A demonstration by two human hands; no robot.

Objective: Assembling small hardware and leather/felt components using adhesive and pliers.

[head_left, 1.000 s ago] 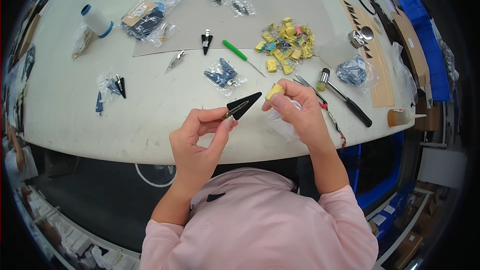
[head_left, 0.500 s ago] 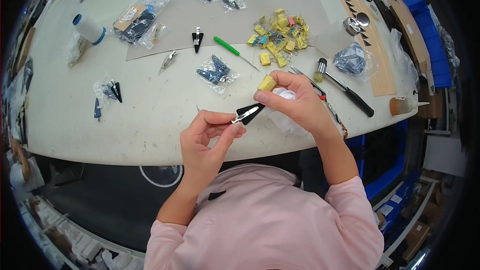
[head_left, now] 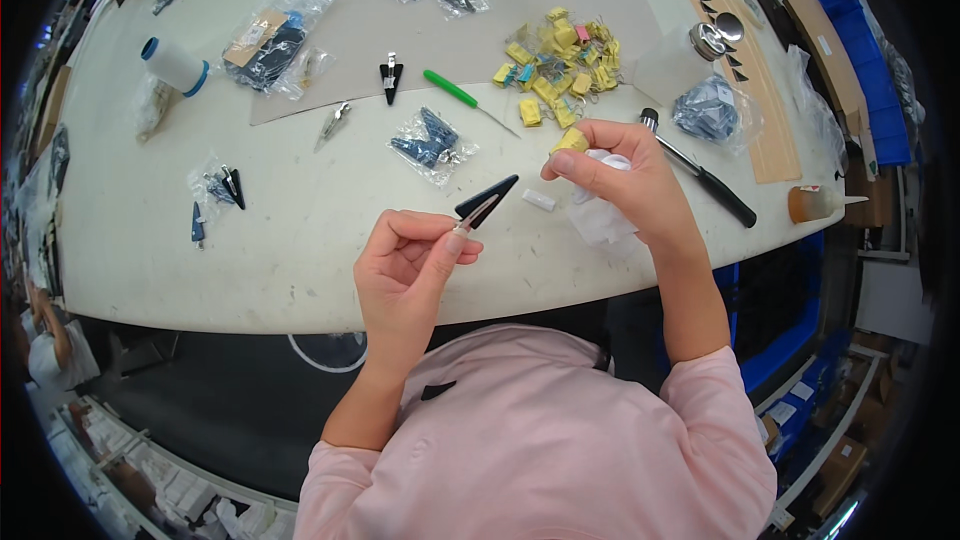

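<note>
Between the thumb and fingers of my left hand [head_left: 405, 265] is a dark triangular clip [head_left: 490, 202], its pointed tip up and to the right and a metal strip along it. My right hand [head_left: 640, 185] pinches a yellow binder clip [head_left: 571, 141], apart from the triangular clip. A crumpled white cloth [head_left: 604, 220] is tucked under the right hand's fingers and hangs down to the table. On the table between the hands lies a small white block [head_left: 538, 200]. Beyond the right hand is a heap of yellow binder clips [head_left: 545, 90], with a few blue and pink ones.
A green-handled awl [head_left: 452, 88] lies ahead, near a bag of dark pieces [head_left: 430, 143]. To the right are a black-handled hammer [head_left: 725, 198], an amber bottle [head_left: 812, 204] and a wooden strip [head_left: 765, 145]. Other triangular clips [head_left: 391, 80] and a white bottle [head_left: 175, 65] lie left and ahead.
My right hand has drawn the yellow binder clip away from the triangular clip, up and right. My left hand has tilted the triangular clip more upright. The small white block has come into view.
</note>
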